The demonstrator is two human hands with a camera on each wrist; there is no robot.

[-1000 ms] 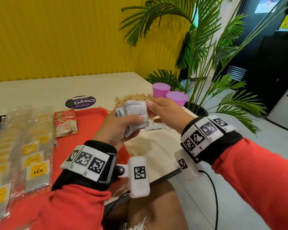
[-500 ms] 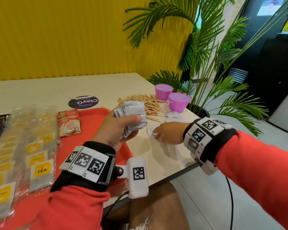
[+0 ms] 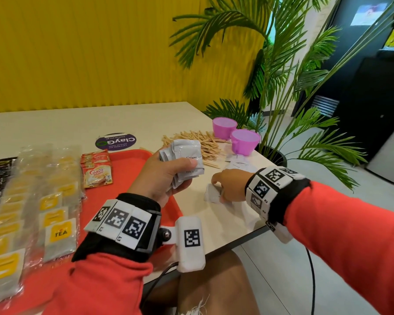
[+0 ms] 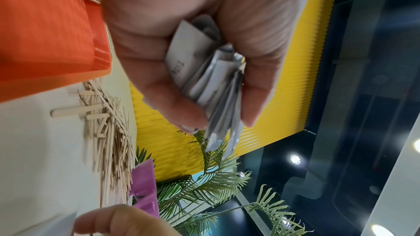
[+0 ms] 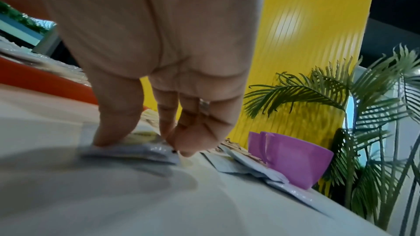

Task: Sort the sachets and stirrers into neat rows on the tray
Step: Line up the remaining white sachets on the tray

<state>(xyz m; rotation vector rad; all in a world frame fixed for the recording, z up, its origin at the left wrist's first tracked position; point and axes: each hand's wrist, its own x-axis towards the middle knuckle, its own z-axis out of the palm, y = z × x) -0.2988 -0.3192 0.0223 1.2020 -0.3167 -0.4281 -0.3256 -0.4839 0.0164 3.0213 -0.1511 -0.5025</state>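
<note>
One more sachet (image 3: 213,193): my right hand (image 3: 231,185) is now down pinching it off the table (image 3: 225,226); left hand (image 3: 163,176) is still clutching the stack (image 3: 187,164).

Tea bag (image 3: 60,233) "TEA"; red sachet (image 3: 97,176) "Coffee mate".

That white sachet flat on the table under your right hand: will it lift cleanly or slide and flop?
The white sachet lies flat on the smooth table, so it probably slides before lifting. It looks thin and soft, likely floppy and light. The right hand pressing its edges suggests pinching works.
</note>
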